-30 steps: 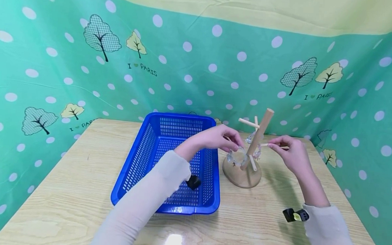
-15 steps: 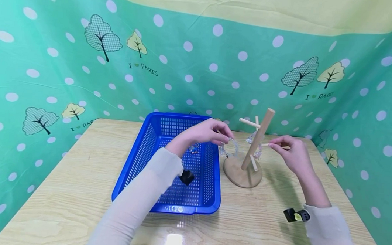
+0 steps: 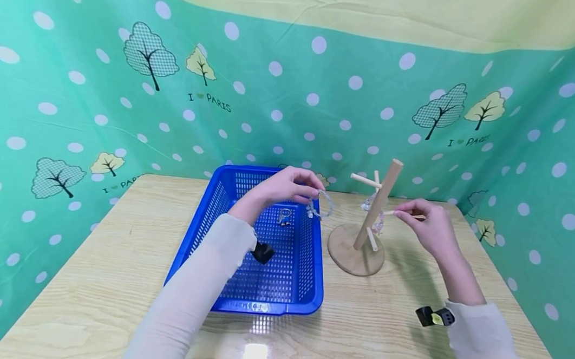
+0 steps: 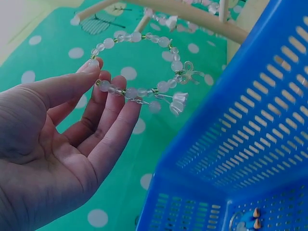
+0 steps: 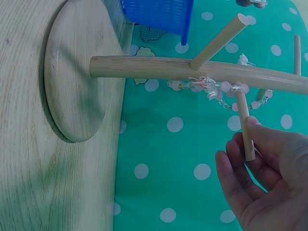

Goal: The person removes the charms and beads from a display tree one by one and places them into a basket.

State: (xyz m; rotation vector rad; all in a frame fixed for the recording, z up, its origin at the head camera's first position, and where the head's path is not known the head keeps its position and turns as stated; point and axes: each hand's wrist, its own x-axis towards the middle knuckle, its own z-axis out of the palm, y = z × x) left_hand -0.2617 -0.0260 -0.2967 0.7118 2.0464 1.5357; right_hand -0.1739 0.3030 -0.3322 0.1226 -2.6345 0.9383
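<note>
My left hand (image 3: 289,188) pinches a beaded bracelet (image 3: 323,204) between thumb and fingers, above the right rim of the blue basket (image 3: 318,268). In the left wrist view the bracelet (image 4: 135,38) shows clear and pale pink beads, a bow charm and a white flower charm. My right hand (image 3: 426,225) pinches a peg (image 5: 246,130) of the wooden stand (image 3: 379,200) between thumb and fingers. On that peg, close to the post, hangs a pink beaded bracelet (image 5: 226,86). Another bracelet (image 3: 367,202) hangs behind the post.
A small ring-shaped trinket with blue and orange parts (image 3: 284,218) lies in the basket. The stand's round base (image 3: 347,253) sits on the wood-grain table (image 3: 97,278), just right of the basket. A green dotted cloth (image 3: 253,91) hangs behind and at both sides.
My left hand has moved left and slightly up, carrying the bracelet away from the stand to over the basket's rim. The trinket in the basket has come into view. My right hand stays put.
</note>
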